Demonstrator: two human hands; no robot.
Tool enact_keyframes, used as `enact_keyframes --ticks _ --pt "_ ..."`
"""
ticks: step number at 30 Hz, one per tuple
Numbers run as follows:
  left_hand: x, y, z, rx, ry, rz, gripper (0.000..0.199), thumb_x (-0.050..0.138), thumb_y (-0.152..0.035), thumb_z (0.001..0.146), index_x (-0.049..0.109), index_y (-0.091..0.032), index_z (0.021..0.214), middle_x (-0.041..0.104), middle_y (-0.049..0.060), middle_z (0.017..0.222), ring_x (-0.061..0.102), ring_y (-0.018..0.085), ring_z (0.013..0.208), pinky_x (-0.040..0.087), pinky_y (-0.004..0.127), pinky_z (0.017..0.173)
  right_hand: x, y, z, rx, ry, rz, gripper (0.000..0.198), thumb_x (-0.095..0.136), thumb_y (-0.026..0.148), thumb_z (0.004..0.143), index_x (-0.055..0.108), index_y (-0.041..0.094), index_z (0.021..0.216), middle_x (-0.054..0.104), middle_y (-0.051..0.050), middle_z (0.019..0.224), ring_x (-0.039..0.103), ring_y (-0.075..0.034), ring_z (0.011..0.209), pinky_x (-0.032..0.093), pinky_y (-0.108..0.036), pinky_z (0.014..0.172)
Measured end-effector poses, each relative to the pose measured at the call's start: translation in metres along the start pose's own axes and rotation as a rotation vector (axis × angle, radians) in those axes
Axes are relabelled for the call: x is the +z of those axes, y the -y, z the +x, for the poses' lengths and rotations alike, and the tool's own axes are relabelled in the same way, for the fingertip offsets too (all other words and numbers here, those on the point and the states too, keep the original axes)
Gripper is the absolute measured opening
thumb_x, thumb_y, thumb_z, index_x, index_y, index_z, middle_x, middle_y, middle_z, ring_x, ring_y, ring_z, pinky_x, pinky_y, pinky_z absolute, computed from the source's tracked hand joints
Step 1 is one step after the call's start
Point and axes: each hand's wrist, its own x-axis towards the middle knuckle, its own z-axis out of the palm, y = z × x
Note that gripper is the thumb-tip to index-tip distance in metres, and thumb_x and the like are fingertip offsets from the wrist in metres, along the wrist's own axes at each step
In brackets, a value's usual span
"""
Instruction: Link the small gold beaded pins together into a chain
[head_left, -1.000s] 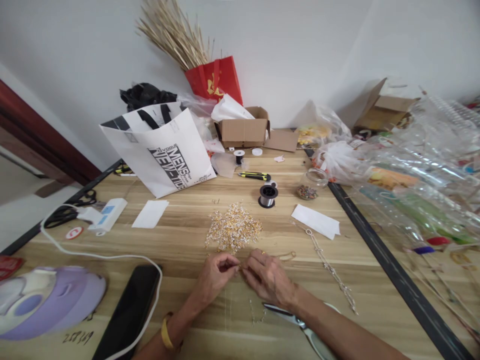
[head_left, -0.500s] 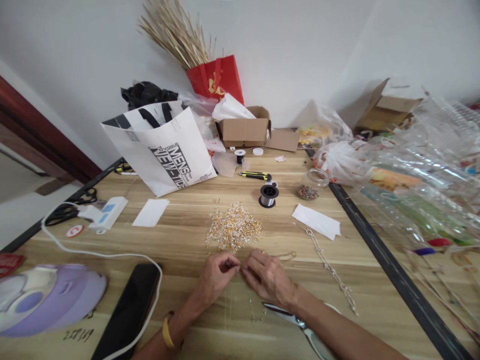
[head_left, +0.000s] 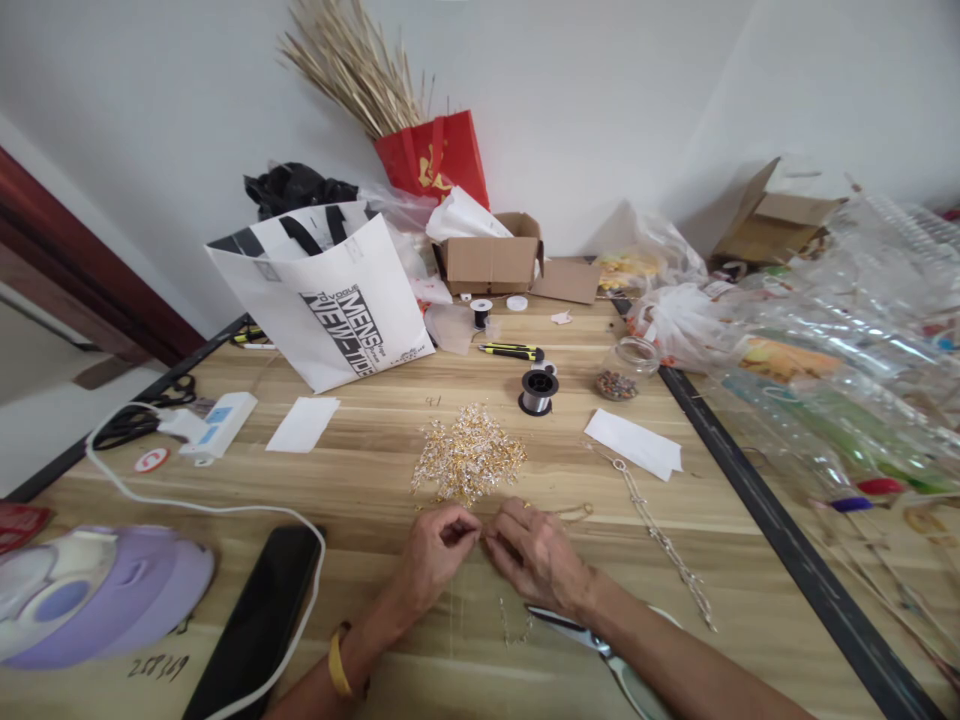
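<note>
My left hand [head_left: 441, 548] and my right hand [head_left: 534, 552] meet just below a pile of gold and clear beads [head_left: 471, 455]. Both are closed, thumb against finger, pinching what looks like a thin wire whose faint lines trail down below the fingertips. The fingers hide most of it. Beneath my right hand a short beaded strand [head_left: 514, 632] shows over the table. Scissors [head_left: 574, 628] lie partly under my right forearm. A thin gold-coloured loop [head_left: 577, 513] is beside my right knuckles, and a longer beaded chain [head_left: 664, 540] lies farther right.
Beyond the beads stand a wire spool [head_left: 538, 392], a utility knife [head_left: 512, 352] and a glass jar of beads [head_left: 627, 368]. A black phone [head_left: 259, 610] and white cable [head_left: 225, 510] lie left. Plastic bottles [head_left: 840, 380] crowd the right; a white paper bag [head_left: 322, 300] stands behind.
Both hands hold nearly the same pinched pose in the same place. The whole view has shifted very slightly; nothing on the table has visibly moved.
</note>
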Motion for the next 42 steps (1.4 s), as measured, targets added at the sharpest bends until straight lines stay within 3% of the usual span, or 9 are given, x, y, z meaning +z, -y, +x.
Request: enact_keyframes --ticks 18,26,42 --pt "0.003 0.008 -0.004 0.092 -0.022 0.122 0.013 0.053 -0.011 0.071 0.064 -0.017 0.065 0.064 0.002 0.064 0.059 0.014 0.061 0.046 0.021 0.059 0.001 -0.001 0.000 -0.005 0.010 0.000 0.011 0.044 0.014 0.088 0.051 0.018 0.080 0.054 -0.004 0.074 0.052 -0.016 0.068 0.039 -0.026 0.058" --pt "0.008 0.016 -0.008 0.070 -0.031 0.105 0.019 0.055 -0.012 0.073 0.066 -0.021 0.086 0.070 0.001 0.080 0.064 0.014 0.072 0.051 0.023 0.070 0.001 -0.001 0.000 0.008 0.037 0.002 0.008 0.046 0.014 0.087 0.053 0.017 0.084 0.055 -0.004 0.077 0.052 -0.016 0.071 0.040 -0.027 0.060" --pt "0.004 0.015 -0.007 0.125 0.018 0.156 0.031 0.055 -0.009 0.073 0.066 -0.022 0.099 0.071 0.002 0.095 0.064 0.018 0.086 0.050 0.028 0.082 0.001 -0.003 0.000 0.020 0.010 0.046 0.010 0.046 0.016 0.090 0.055 0.020 0.094 0.058 -0.004 0.082 0.056 -0.016 0.077 0.043 -0.026 0.065"
